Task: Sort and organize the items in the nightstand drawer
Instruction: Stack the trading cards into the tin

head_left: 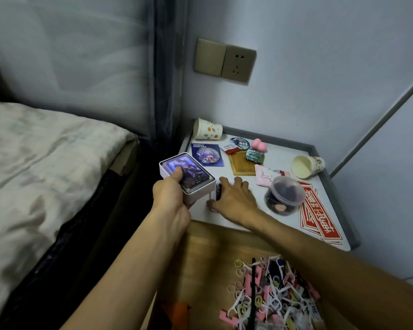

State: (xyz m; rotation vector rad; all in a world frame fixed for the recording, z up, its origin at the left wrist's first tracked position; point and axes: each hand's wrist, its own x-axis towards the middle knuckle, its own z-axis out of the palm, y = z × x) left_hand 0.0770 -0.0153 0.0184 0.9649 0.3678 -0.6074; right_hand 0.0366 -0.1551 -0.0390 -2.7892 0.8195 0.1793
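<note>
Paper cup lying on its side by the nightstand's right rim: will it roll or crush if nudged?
Likely rolls: the paper cup lies on its side and tapers, so it would probably curve. The grey rim beside it should stop it. It looks empty and thin-walled, so probably light and crushable; keep the grip gentle.

Dim, cool bluish light over everything I see. Pale blue-grey painted wall [320, 67] fills upper right. Beige double wall plate [224, 60] at top centre, blank half left, socket half right. Dark translucent bed curtain [81, 55] hangs upper left. Bed with rumpled cream sheet [45, 163] at left, black side panel [81, 222] below it. White nightstand top, grey raised rim [284, 142], in corner at centre right. White panel with grey diagonal strip [377, 129] at right edge.
</note>
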